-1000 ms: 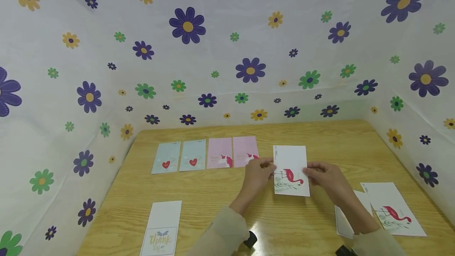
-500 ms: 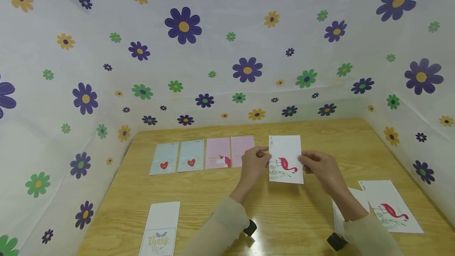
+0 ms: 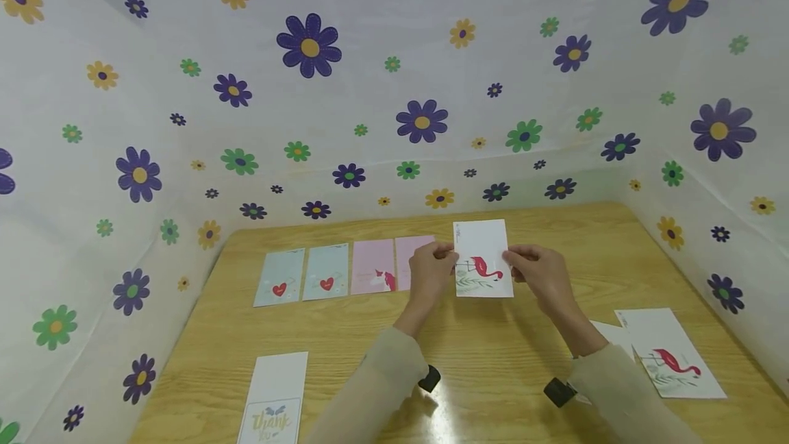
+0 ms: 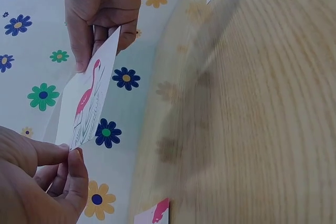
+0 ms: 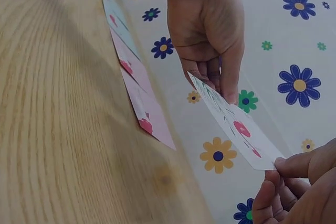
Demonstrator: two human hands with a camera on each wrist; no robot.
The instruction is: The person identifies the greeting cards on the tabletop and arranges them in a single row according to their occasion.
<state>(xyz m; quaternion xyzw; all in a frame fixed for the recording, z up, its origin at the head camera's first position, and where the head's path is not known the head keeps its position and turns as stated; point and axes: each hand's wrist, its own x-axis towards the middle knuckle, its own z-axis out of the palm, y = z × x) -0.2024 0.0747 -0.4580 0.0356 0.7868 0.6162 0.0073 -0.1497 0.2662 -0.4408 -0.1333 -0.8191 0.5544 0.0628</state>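
A white card with a red flamingo and green leaves (image 3: pixel 482 278) is held up above the table between both hands. My left hand (image 3: pixel 431 273) pinches its left edge between thumb and fingers. On the opposite edge, my right hand (image 3: pixel 542 276) has the same thumb-and-finger pinch. The left wrist view shows the flamingo card (image 4: pixel 86 95) raised off the wood, its shadow falling on the table. Just left of it lie two pink unicorn cards (image 3: pixel 373 267), the right one partly covered by my left hand.
Two pale blue heart cards (image 3: pixel 279 279) continue the back row on the wooden table (image 3: pixel 345 334). A "Thank you" card (image 3: pixel 273 396) lies front left. At right, another flamingo card (image 3: pixel 668 355) overlaps a white card (image 3: pixel 610 334) partly behind my right arm. A flower-patterned cloth (image 3: pixel 370 88) surrounds the table.
Both hands have carried the flamingo card upward and away toward the back of the table, slightly left in the view. The head view has shifted a little. Both pinches stay in place.
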